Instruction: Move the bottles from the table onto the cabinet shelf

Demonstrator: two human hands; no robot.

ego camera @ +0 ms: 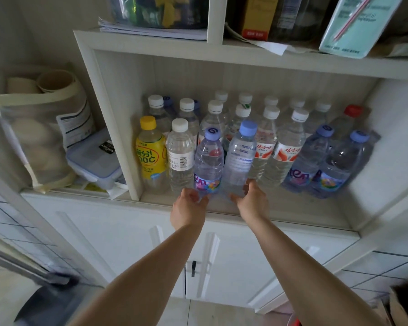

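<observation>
- Mid-frame, cabinet shelf already crowded with bottles.
- My left hand cups purple-label bottle; right hand grips clear bottle, both at shelf front.
- Table out of view; remainder unknown.

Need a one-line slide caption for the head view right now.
Both hands set two purple-capped water bottles at the front of a bottle-filled cabinet shelf.

Left compartment: a clear lidded container sits beside a mesh bag with paper cups. Up top, a teal booklet leans by an orange box.
</observation>
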